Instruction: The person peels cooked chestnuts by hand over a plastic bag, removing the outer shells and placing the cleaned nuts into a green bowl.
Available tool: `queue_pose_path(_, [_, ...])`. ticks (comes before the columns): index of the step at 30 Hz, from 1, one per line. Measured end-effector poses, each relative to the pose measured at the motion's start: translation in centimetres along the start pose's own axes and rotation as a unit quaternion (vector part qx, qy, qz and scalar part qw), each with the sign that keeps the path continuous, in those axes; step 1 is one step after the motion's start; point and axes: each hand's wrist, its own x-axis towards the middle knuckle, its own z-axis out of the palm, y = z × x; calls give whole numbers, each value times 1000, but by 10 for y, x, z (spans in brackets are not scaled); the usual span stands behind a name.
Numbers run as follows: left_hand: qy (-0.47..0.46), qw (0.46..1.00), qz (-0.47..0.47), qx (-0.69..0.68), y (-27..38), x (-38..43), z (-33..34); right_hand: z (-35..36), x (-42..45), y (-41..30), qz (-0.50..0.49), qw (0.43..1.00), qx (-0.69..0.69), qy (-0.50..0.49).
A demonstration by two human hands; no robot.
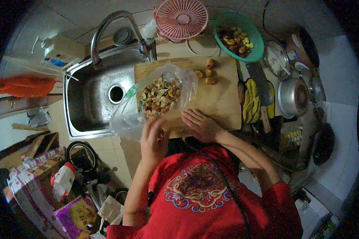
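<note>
A clear plastic bag point(189, 82) lies spread over the left of a wooden cutting board point(218, 101) and hangs over the sink's edge. Brown and pale shells or peelings point(160, 97) are heaped on it. At the bag's near edge is my left hand point(154, 140), fingers bent; whether it pinches anything is hidden. My right hand point(202, 125) rests palm down at the board's near edge, holding nothing. Several small round brown pieces, perhaps chestnuts point(208, 72), sit towards the board's far side.
Left of the board is a steel sink point(73, 127) with a curved faucet point(107, 22). Behind stand a pink fan point(182, 19) and a green basket point(258, 44) of brown and yellow pieces. To the right are a cleaver point(261, 83), yellow-green bananas point(251, 103) and a metal pot point(290, 97).
</note>
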Motion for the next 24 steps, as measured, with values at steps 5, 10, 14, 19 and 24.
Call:
queue_pose_path(5, [-322,915,-96,-223,-8,-31,-1,-45,-10,58,219,928,50,298])
queue_pose_path(10, [-467,694,-338,-431,-63,-42,38,-47,-27,113,176,956,-198,123])
queue_pose_path(14, [-388,580,-488,-524,-112,-61,80,-34,-44,57,114,988,-101,26])
queue_pose_path(19, [-407,453,-442,-659,-143,-58,106,-18,-51,19,159,983,-23,89])
queue_pose_path(24, [-317,497,-479,-651,-116,-56,112,4,-28,-19,140,989,-46,18])
